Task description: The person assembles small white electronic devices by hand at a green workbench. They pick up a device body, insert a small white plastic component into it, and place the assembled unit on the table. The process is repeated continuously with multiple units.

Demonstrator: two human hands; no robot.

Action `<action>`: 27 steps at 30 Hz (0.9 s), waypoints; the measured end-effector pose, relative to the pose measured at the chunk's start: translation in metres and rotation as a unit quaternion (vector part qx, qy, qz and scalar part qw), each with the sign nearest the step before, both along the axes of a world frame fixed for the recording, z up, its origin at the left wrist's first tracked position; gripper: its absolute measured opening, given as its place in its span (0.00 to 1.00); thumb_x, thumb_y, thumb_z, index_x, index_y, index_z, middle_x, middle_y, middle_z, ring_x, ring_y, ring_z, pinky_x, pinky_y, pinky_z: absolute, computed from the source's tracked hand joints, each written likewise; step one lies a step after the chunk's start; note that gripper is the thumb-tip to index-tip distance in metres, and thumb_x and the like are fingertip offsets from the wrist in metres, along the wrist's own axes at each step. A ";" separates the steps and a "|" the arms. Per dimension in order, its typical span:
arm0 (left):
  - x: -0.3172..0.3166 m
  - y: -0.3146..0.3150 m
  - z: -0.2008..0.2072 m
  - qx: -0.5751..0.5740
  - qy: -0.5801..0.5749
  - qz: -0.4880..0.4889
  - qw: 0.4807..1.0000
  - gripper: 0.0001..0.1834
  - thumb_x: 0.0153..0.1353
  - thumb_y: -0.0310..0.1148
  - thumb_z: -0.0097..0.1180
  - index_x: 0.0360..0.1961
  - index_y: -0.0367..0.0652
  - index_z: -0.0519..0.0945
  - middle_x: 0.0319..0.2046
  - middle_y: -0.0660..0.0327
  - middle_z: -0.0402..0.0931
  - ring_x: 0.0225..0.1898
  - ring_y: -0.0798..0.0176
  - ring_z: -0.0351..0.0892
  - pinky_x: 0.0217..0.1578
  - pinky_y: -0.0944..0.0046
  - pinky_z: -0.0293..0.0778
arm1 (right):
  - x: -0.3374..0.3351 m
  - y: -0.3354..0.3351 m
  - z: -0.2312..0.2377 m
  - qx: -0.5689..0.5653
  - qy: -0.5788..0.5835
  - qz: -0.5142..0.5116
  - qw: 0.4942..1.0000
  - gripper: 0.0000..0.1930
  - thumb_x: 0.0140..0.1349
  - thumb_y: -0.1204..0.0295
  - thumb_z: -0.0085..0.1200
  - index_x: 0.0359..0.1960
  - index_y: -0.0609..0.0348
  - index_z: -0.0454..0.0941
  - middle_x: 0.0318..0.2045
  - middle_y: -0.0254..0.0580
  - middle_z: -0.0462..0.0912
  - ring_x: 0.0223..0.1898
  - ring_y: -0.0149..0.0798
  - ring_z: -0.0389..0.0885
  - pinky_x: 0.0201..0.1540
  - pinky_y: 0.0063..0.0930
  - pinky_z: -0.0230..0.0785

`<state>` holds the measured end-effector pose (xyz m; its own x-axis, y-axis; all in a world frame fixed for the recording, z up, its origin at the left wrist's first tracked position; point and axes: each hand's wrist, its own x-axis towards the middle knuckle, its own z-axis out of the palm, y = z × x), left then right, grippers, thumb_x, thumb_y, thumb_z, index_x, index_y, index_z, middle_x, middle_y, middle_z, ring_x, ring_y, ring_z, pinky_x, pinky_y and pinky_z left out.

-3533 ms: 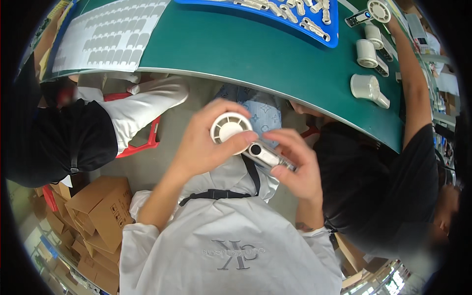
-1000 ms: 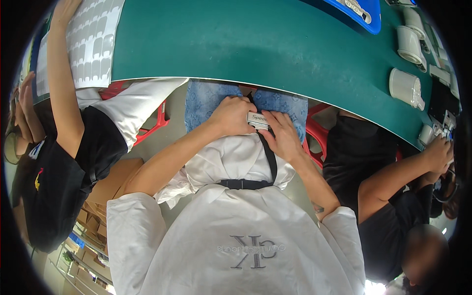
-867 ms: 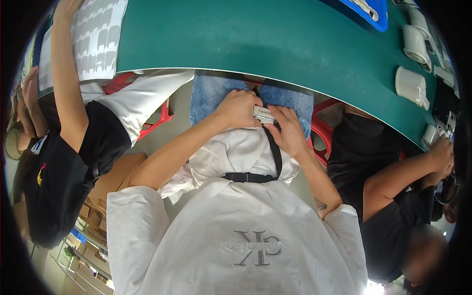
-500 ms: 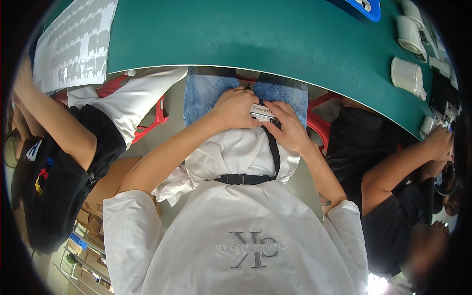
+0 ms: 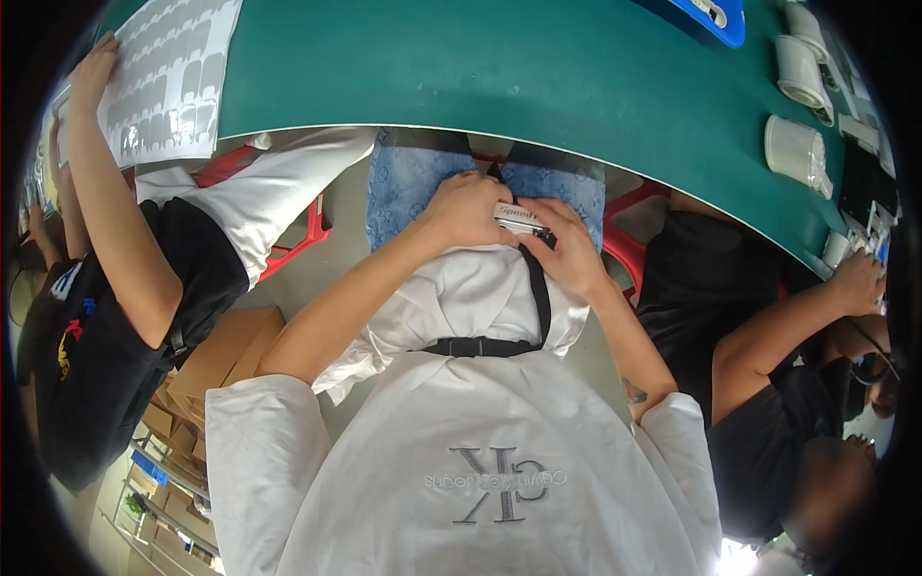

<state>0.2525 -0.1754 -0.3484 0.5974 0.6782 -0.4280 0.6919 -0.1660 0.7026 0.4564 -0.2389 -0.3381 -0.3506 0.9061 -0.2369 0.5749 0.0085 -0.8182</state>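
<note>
A small white and silver box-shaped device (image 5: pixel 520 217) with dark lettering is held over my lap, close to a black strap (image 5: pixel 539 298). My left hand (image 5: pixel 465 210) is closed around its left end. My right hand (image 5: pixel 569 247) grips the right end, with the thumb along the lower side and the fingers over the top. The fingers cover both ends of the device, so its full shape is hidden. A black belt with a buckle (image 5: pixel 477 347) crosses my waist.
Ahead is a green table (image 5: pixel 432 67). On it lie a sheet of grey labels (image 5: pixel 187 86), a blue tray (image 5: pixel 727 21) and several white rolls, one a wrapped roll (image 5: pixel 795 149). People in black sit on both sides; a cardboard box (image 5: pixel 226 350) stands behind left.
The device and both my hands have shifted very slightly to the right in the picture. The person on the left has reached an arm up to the label sheet.
</note>
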 end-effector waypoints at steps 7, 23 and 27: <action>-0.043 0.001 0.083 -0.010 -0.101 -0.028 0.994 0.28 0.41 0.45 0.76 0.43 0.43 0.85 0.39 0.57 0.83 0.45 0.48 0.80 0.48 0.52 0.73 | 0.007 0.021 0.081 -0.091 0.135 0.063 0.985 0.31 0.51 0.70 0.70 0.60 0.59 0.76 0.50 0.50 0.80 0.50 0.52 0.80 0.54 0.38 0.72; -0.225 0.283 0.199 0.430 -0.035 0.514 0.741 0.29 0.50 0.44 0.75 0.53 0.43 0.84 0.42 0.59 0.86 0.41 0.65 0.84 0.45 0.64 0.76 | 0.082 0.069 0.184 0.305 0.042 -0.212 0.928 0.21 0.51 0.84 0.56 0.50 0.65 0.81 0.45 0.50 0.84 0.48 0.50 0.82 0.56 0.39 0.72; -0.248 0.338 0.190 0.429 0.229 0.447 0.751 0.29 0.48 0.49 0.72 0.54 0.60 0.83 0.46 0.56 0.85 0.50 0.47 0.82 0.52 0.50 0.76 | 0.140 0.090 0.200 0.377 -0.211 -0.245 0.868 0.26 0.52 0.87 0.52 0.55 0.60 0.78 0.56 0.49 0.77 0.64 0.56 0.70 0.66 0.43 0.63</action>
<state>0.0046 0.1622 -0.1582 -0.3372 0.8637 0.3746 0.9329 0.2530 0.2565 0.5967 -0.1488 -0.1382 0.0947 0.8754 0.4741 0.9075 0.1199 -0.4025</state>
